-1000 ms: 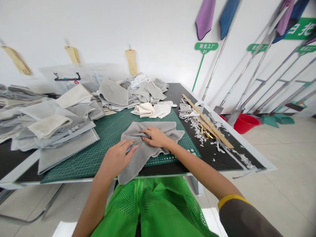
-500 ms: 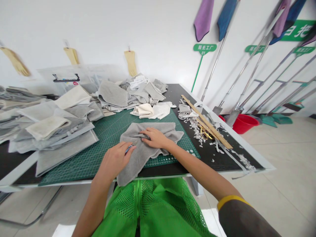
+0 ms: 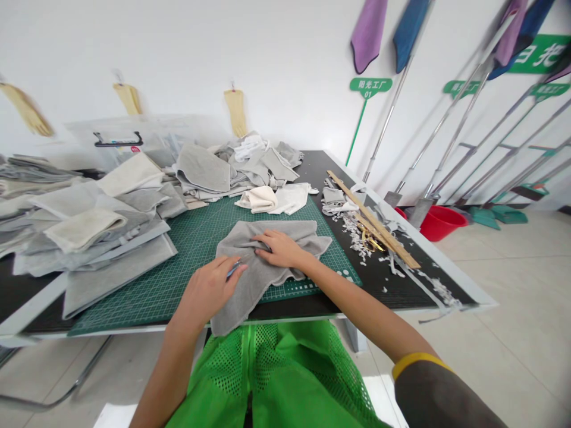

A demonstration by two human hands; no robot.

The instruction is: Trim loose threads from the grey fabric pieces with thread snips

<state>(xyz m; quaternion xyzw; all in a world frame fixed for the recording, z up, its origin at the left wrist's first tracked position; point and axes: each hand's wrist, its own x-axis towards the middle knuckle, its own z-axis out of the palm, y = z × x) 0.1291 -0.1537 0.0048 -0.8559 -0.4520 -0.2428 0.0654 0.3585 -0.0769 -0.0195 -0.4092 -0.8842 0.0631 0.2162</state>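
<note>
A crumpled grey cloth (image 3: 250,285) lies on the green cutting mat (image 3: 187,238), one corner hanging over the table's front edge. My left hand (image 3: 209,288) is closed on a small blue tool (image 3: 232,269), whose tip points at the cloth's folds; it looks like small snips, partly hidden by the fingers. To the right of it, my right hand (image 3: 281,248) rests on the cloth with its fingers bent into a fold, gripping the fabric.
Grey and cream cloths are piled at the left (image 3: 102,220) and back (image 3: 241,163). A cream cloth (image 3: 259,200) lies behind my hands. On the right are a wooden strip (image 3: 375,220), scissors (image 3: 372,241) and white scraps (image 3: 357,238). A red bucket (image 3: 441,223) stands beyond.
My left hand has shifted very slightly and the blue tool has turned a little in its fingers. My right hand and the grey cloth look the same.
</note>
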